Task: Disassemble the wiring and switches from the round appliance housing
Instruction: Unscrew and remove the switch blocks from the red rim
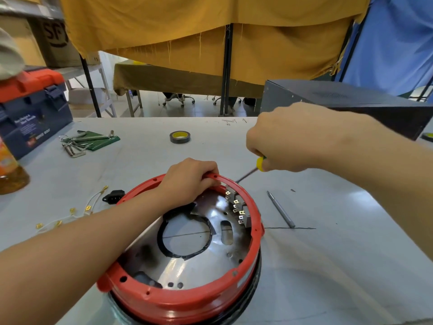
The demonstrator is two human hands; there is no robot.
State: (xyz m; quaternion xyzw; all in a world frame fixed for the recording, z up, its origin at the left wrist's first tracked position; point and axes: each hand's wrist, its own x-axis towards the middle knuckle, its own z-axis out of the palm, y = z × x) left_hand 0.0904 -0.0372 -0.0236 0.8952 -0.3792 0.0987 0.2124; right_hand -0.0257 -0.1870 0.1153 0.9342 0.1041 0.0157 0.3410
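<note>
The round housing [187, 299] has a red rim and a shiny silver inner plate [187, 263] ringed with black tape. The switches [236, 207] are grey with brass terminals. The screwdriver [259, 163] handle is yellow and green. The surface [339, 266] is pale grey; the toolbox [32, 109] is navy and orange.

Housing rim [187, 299]: red plastic, semi-gloss. Inner plate [187, 268]: bare metal, shiny. Table [328, 266] matt grey; curtain [187, 31] mustard cloth.

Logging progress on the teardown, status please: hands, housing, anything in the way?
Left hand grips red housing rim. Right hand holds screwdriver, tip at outer rim. Switches still mounted inside. Nothing blocking.
</note>
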